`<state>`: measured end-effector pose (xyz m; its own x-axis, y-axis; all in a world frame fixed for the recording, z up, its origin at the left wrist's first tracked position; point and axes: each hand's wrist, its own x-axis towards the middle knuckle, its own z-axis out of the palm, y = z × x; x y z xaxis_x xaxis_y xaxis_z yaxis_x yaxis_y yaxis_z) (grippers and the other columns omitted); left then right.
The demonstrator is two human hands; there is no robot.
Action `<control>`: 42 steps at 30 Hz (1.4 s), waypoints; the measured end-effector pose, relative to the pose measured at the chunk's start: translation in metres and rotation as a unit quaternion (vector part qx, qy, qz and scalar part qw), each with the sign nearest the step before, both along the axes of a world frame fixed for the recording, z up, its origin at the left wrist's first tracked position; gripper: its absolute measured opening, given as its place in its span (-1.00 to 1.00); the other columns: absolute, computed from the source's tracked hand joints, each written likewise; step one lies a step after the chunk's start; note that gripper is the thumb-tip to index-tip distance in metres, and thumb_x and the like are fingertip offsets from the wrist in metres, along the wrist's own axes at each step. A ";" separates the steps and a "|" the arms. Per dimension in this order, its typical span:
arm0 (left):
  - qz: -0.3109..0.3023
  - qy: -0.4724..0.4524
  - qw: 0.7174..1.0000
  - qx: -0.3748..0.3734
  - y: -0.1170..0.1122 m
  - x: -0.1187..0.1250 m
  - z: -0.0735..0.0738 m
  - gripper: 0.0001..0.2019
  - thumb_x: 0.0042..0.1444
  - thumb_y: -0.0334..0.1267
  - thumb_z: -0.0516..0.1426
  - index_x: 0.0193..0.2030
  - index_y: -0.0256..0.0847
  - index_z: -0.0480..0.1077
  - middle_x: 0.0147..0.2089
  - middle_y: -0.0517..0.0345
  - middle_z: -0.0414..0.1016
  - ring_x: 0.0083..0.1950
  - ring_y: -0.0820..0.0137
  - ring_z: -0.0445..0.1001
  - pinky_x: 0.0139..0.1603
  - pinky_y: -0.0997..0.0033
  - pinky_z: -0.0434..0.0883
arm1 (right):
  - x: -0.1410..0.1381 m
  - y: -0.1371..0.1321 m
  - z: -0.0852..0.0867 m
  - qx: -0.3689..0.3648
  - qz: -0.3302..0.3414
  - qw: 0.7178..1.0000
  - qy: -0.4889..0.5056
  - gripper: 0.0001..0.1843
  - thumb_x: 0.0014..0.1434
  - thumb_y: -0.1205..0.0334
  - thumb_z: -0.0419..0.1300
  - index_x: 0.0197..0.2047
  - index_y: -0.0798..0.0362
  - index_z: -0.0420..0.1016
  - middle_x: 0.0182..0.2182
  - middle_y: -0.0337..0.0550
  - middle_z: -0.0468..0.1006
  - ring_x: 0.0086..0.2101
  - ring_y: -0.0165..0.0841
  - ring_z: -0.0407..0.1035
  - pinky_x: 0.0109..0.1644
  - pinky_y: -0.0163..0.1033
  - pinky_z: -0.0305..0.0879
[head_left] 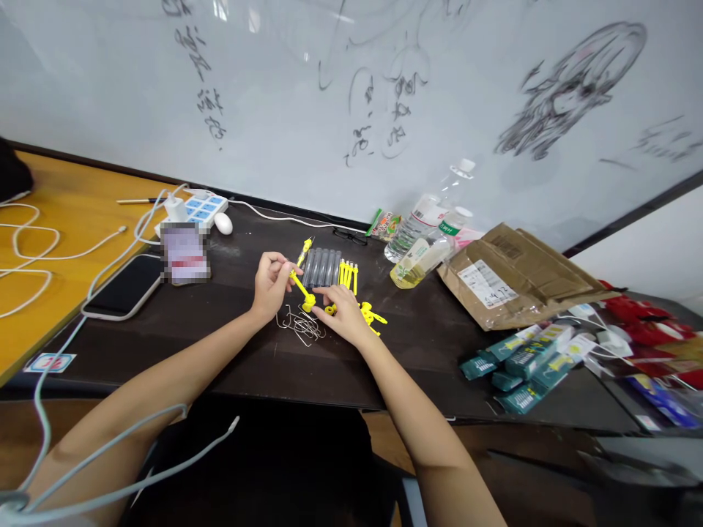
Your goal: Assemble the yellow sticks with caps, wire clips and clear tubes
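My left hand (pixel 270 285) is closed, pinching the upper end of a yellow plastic rod (pixel 300 285) between thumb and fingers. The rod slants down to the right and ends in a wider round knob (pixel 309 301). Beside that knob is my right hand (pixel 345 315), thumb and index finger apart, tips close to it; whether they touch it I cannot tell. Thin bent metal wires (pixel 301 326) lie in a loose pile below. Behind the hands are several clear tubes (pixel 321 266) in a row, several yellow sticks (pixel 348 274) and another yellow piece (pixel 304 251). Small yellow parts (pixel 373 316) lie partly behind my right hand.
Left on the dark table (pixel 231 366) are a phone (pixel 125 287), a power strip (pixel 204 210), a white mouse (pixel 222 223) and cables. To the right stand bottles (pixel 417 256), beside a brown package (pixel 494 282) and green boxes (pixel 530 366). A whiteboard (pixel 274 110) rises behind.
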<state>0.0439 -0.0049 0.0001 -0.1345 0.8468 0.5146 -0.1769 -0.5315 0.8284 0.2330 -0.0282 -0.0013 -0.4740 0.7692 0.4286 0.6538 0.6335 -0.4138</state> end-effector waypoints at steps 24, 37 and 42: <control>0.038 0.158 0.984 -0.069 0.010 -0.005 -0.013 -0.80 0.17 -0.15 0.06 -0.28 -0.24 0.41 -0.27 0.13 0.40 -0.39 0.52 0.42 -0.57 0.63 0.34 | -0.002 0.004 -0.009 -0.100 -0.008 0.976 0.195 -0.74 0.23 0.09 0.05 -0.43 0.04 0.24 -0.54 -0.31 0.23 -0.48 -0.45 0.14 -0.36 -0.33 0.09; 0.156 0.446 0.881 0.018 0.001 -0.006 -0.009 -0.73 0.23 -0.13 0.03 -0.37 -0.17 0.47 0.14 0.11 0.34 0.16 0.20 0.24 0.20 0.02 0.19 | -0.002 0.009 -0.016 -0.153 -0.007 0.950 0.273 -0.71 0.25 0.02 0.02 -0.41 0.02 0.19 -0.57 -0.33 0.25 -0.53 -0.45 0.18 -0.39 -0.32 0.13; 0.181 0.478 0.859 0.043 -0.007 -0.005 -0.001 -0.71 0.22 -0.05 0.06 -0.38 -0.14 0.48 0.22 0.13 0.29 0.25 0.17 0.16 0.29 -0.09 0.00 | -0.001 0.009 -0.014 -0.146 -0.017 0.948 0.283 -0.68 0.22 0.01 0.07 -0.46 0.02 0.18 -0.59 -0.34 0.21 -0.55 -0.46 0.15 -0.42 -0.32 0.11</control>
<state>0.0386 -0.0119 -0.0009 0.1377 0.7922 0.5945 0.7507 -0.4750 0.4591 0.2319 -0.0191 -0.0152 -0.2058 0.9047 0.3731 0.2931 0.4208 -0.8585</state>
